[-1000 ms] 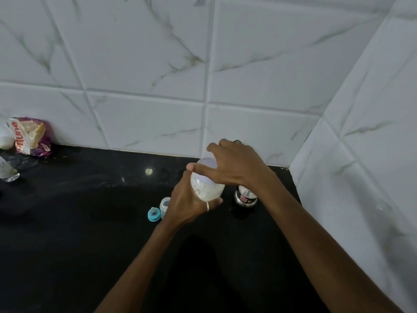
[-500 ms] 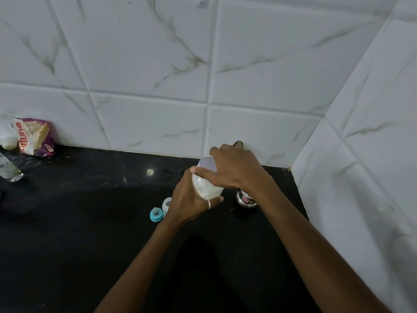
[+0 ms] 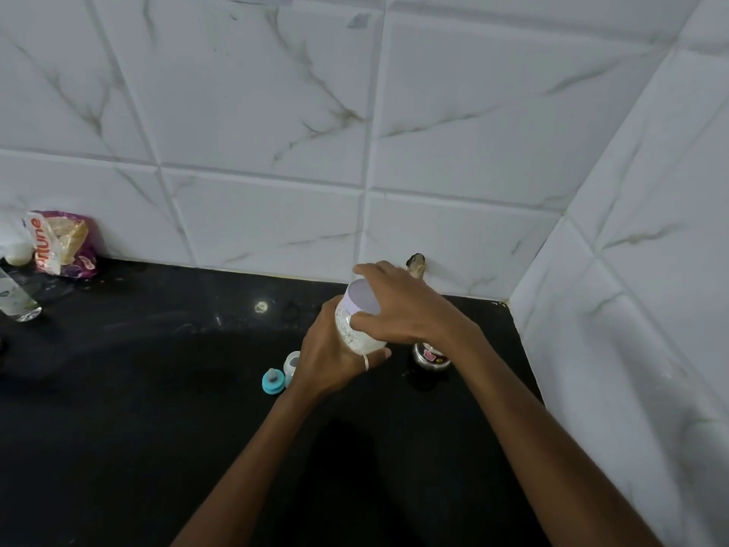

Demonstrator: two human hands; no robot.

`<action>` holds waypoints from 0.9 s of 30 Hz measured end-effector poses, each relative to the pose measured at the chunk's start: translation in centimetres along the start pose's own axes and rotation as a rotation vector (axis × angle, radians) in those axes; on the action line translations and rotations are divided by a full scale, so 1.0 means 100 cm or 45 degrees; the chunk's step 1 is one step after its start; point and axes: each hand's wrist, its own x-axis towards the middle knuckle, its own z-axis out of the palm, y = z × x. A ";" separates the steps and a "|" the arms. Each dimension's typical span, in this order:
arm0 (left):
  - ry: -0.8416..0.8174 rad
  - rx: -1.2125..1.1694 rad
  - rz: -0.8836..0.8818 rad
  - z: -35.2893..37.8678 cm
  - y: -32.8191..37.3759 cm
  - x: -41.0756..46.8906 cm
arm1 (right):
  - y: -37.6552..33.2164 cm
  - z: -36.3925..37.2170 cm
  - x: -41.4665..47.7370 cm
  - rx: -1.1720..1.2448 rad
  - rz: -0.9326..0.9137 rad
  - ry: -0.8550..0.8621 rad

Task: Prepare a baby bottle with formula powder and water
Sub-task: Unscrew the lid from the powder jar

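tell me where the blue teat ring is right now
In the head view the blue teat ring sits on the black counter, beside the small clear bottle, just left of the left hand gripping the powder jar.

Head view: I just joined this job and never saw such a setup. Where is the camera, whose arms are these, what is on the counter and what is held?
No machine: a person works bare-handed, and the one picture comes from a camera on their head, looking forward and down. The left hand grips a jar of white powder; the right hand grips the jar's pale lid. On the black counter beside the left hand lie a teal teat ring and a small clear cap or bottle; a steel container stands by the right wrist. Far left, near the tiled wall, are a purple packet and a clear vessel.
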 end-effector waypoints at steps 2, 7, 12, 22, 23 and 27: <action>-0.032 0.023 -0.002 0.000 0.001 0.001 | 0.001 -0.003 -0.001 0.083 -0.021 0.036; 0.036 -0.019 0.004 -0.004 -0.006 -0.006 | -0.007 0.003 -0.003 -0.159 0.122 0.231; -0.093 0.163 -0.216 0.001 0.011 0.006 | -0.007 0.004 -0.007 0.080 -0.030 0.028; -0.008 -0.030 0.064 -0.001 -0.002 -0.006 | -0.006 0.012 -0.010 -0.038 0.107 0.207; -0.028 0.012 0.026 0.001 -0.004 -0.002 | -0.005 0.012 -0.011 0.022 0.083 0.198; -0.042 -0.052 0.062 0.000 -0.004 -0.004 | 0.001 0.007 -0.014 0.210 -0.001 0.262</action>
